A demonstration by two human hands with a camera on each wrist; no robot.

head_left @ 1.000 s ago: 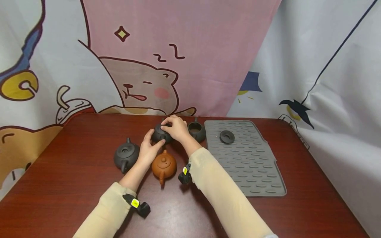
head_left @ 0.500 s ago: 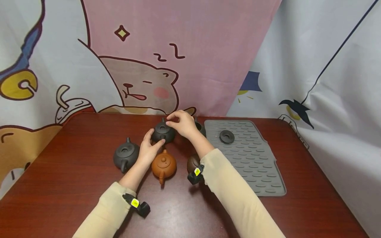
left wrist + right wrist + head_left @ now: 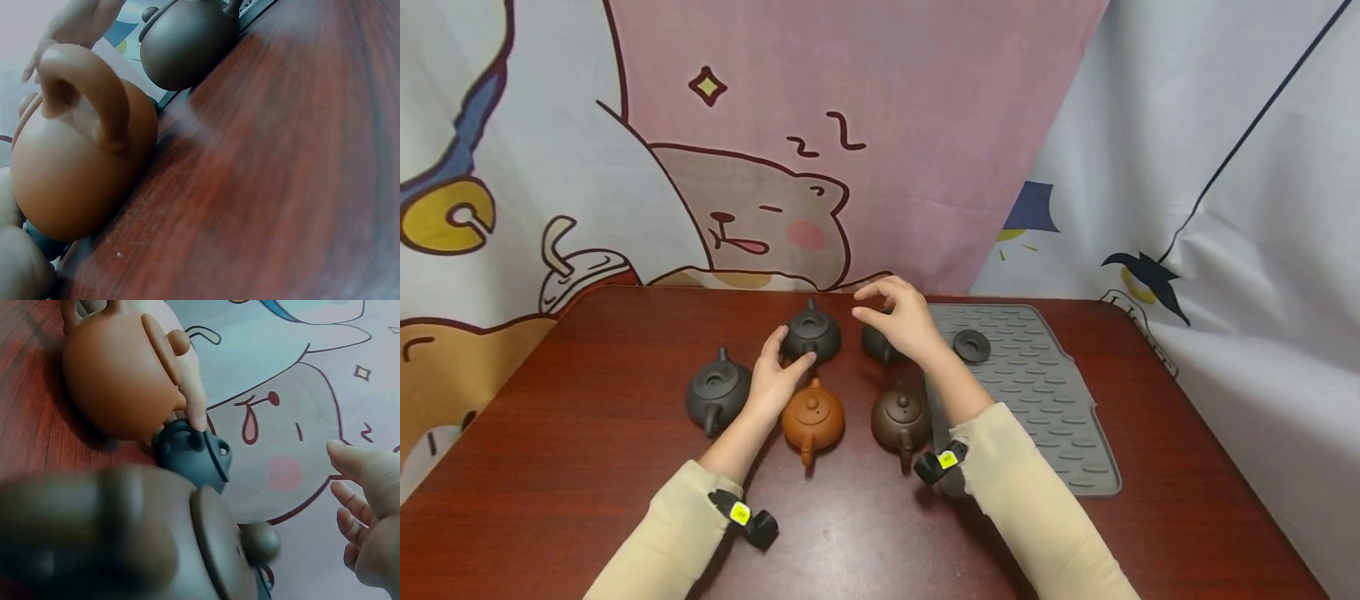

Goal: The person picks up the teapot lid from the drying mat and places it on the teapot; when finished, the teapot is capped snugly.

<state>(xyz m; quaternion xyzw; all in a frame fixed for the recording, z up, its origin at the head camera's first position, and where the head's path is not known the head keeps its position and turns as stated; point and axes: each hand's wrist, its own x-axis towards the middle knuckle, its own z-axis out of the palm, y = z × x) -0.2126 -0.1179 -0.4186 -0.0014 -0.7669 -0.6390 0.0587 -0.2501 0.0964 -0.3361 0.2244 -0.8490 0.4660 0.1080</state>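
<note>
My left hand (image 3: 771, 379) holds the side of a black teapot (image 3: 817, 337) at the back of the table, thumb near its handle and fingers along its left side. Its lid has a looped knob, seen in the right wrist view. Empty and raised, my right hand (image 3: 906, 321) has loosely bent fingers apart, in front of another dark teapot (image 3: 876, 343) that it partly hides. An orange-brown clay teapot (image 3: 812, 417) stands just nearer than the held pot. A dark brown teapot (image 3: 898, 417) with a round knob stands to its right.
A dark grey teapot (image 3: 718, 387) stands left of my left hand. On the right lies a grey ridged mat (image 3: 1037, 400) bearing a round black lid (image 3: 972, 346). Under my right sleeve a dark rounded thing (image 3: 953, 482) partly shows. A printed curtain (image 3: 925, 125) hangs behind the table.
My right hand has let go of the lid on the black teapot and moved right, away from it, uncovering the brown teapot. My left hand has stayed in place.
</note>
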